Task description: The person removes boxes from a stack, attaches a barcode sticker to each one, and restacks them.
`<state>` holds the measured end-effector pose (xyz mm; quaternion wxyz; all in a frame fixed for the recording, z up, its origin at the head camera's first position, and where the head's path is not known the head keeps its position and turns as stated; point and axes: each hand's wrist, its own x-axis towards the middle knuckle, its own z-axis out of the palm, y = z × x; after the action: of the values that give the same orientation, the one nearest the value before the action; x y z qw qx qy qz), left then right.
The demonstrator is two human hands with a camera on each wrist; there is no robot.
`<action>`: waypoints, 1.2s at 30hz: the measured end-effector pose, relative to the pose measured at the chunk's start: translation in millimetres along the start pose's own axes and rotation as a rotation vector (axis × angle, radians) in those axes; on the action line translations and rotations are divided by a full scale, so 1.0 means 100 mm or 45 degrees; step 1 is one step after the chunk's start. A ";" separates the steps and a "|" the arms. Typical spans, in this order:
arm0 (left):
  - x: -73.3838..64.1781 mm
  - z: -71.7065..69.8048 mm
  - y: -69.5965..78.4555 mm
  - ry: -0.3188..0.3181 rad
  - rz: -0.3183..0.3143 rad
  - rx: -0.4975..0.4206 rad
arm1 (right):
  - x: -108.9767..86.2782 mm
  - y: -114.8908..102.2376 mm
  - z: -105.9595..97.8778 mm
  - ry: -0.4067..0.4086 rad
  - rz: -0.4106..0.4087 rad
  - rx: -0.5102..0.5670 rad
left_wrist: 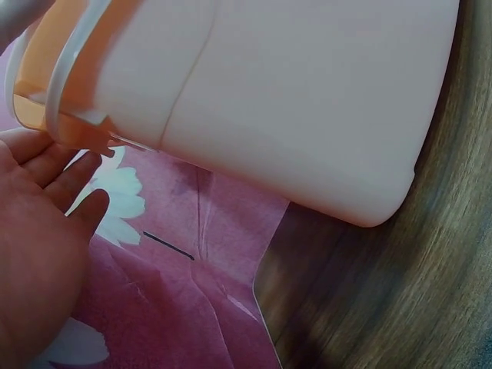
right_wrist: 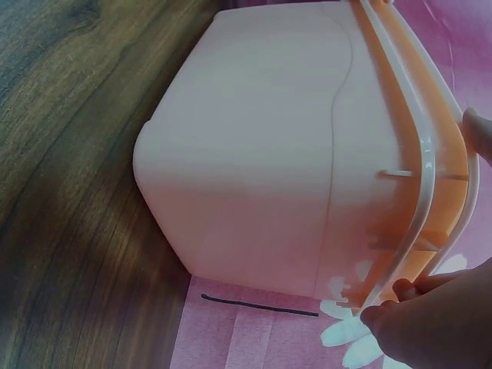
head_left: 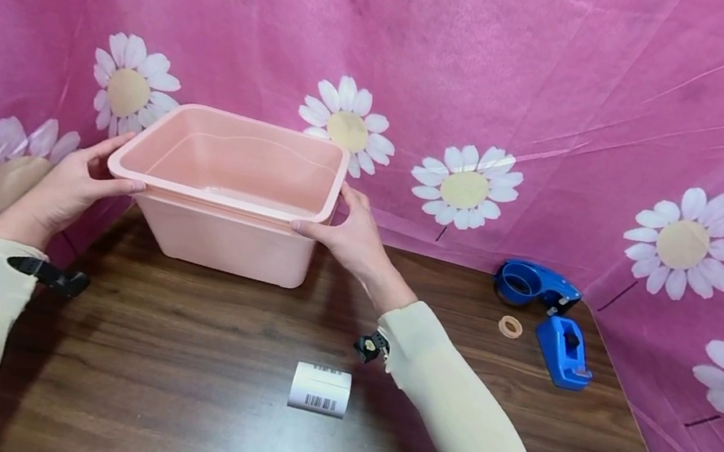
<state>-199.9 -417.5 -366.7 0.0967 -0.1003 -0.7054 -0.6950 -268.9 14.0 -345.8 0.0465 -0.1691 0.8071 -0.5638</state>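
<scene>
A pink plastic bin (head_left: 232, 239) stands at the back left of the table, its visible inside bare. Two rims, one close above the other, show in both wrist views, like a second bin nested in the first. My left hand (head_left: 74, 187) grips the left end of the rim, thumb along the front corner. At the opposite end my right hand (head_left: 356, 237) holds the rim, its thumb on the front right corner. In the right wrist view, fingertips (right_wrist: 380, 311) touch the rims. A white roll of barcode labels (head_left: 319, 398) lies nearer, between my forearms.
On the right of the brown wooden table (head_left: 176, 371) are a blue tape gun (head_left: 544, 281), a blue desktop tape dispenser (head_left: 561, 350) and a small tan tape roll (head_left: 510, 327). A pink daisy-print cloth (head_left: 437, 45) hangs behind and at the sides.
</scene>
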 end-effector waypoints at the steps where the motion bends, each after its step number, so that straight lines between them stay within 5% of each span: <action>1: 0.00 0.00 0.01 0.003 -0.001 0.011 | 0.00 0.00 0.00 0.001 -0.004 0.003; 17: 0.01 0.02 0.11 -0.027 0.048 -0.040 | -0.03 -0.11 -0.04 0.003 -0.033 0.062; 30: 0.04 0.03 0.29 0.114 0.006 0.075 | 0.00 -0.28 -0.09 0.007 -0.089 0.109; 36: 0.04 0.02 0.35 0.117 0.016 0.137 | -0.01 -0.34 -0.12 0.017 -0.103 0.066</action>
<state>-193.9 -414.6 -332.1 0.1386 -0.0672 -0.7359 -0.6593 -263.9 14.2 -310.1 0.0227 -0.1965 0.7849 -0.5871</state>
